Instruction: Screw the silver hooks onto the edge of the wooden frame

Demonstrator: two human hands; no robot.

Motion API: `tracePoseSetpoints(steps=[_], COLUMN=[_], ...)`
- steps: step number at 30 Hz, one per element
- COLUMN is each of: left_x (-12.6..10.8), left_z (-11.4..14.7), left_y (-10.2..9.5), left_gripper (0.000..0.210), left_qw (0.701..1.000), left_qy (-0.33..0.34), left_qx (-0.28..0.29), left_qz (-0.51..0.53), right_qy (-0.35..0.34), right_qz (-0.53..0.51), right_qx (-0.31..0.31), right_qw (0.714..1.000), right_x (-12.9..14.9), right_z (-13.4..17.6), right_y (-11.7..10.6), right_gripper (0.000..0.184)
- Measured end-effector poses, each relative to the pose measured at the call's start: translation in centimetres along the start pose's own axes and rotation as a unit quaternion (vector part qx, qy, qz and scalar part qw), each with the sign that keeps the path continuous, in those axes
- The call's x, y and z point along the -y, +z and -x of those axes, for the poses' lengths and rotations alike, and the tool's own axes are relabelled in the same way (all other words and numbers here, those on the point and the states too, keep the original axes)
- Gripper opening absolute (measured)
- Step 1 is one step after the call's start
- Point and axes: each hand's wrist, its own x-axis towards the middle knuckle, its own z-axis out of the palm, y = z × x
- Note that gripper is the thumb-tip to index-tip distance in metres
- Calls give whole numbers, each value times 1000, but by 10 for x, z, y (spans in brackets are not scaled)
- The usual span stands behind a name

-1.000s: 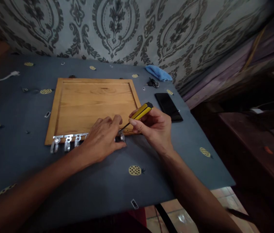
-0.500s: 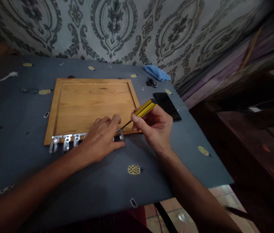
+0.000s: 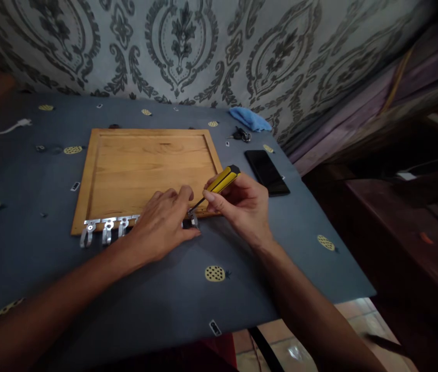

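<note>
A yellow-and-black screwdriver (image 3: 222, 181) is pinched between the thumb and fingers of my right hand (image 3: 248, 209). Its thin shaft slants down to the left, the tip at a small metal hook (image 3: 194, 221). That hook belongs to a silvery hook rail (image 3: 124, 222) lying along the near edge of a framed wooden board (image 3: 153, 165). My left hand (image 3: 165, 225) is closed over the rail's right part, index finger above the edge and thumb below by the hook. It covers the middle of the rail, and whether the tip sits in a screw is too small to tell.
A black phone (image 3: 267, 173) lies right of the board. Behind it are keys (image 3: 241, 135) and a blue cloth (image 3: 250, 120). A white cable (image 3: 5, 129) runs at the far left. The blue tablecloth (image 3: 296, 258) ends at the right, above a tiled floor.
My right hand and the screwdriver handle have shifted slightly left and down, while the tip stays at the same hook. My left hand keeps its place. The view has tilted a little.
</note>
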Motion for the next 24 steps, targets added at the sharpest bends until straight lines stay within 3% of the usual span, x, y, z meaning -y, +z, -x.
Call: tracePoseSetpoints(steps=[8, 24], left_x=[0, -2], left_z=[1, 0], left_y=[0, -1], left_gripper=[47, 51], left_qw=[1000, 1000], left_qy=[-1, -8], left_qx=[-3, 8], left_qz=[0, -7], right_qy=[27, -32], right_qz=[-5, 42], right_qx=[82, -28], right_qw=[996, 998], right_x=[8, -6], right_z=[-3, 1], right_y=[-12, 2], right_gripper=[28, 31])
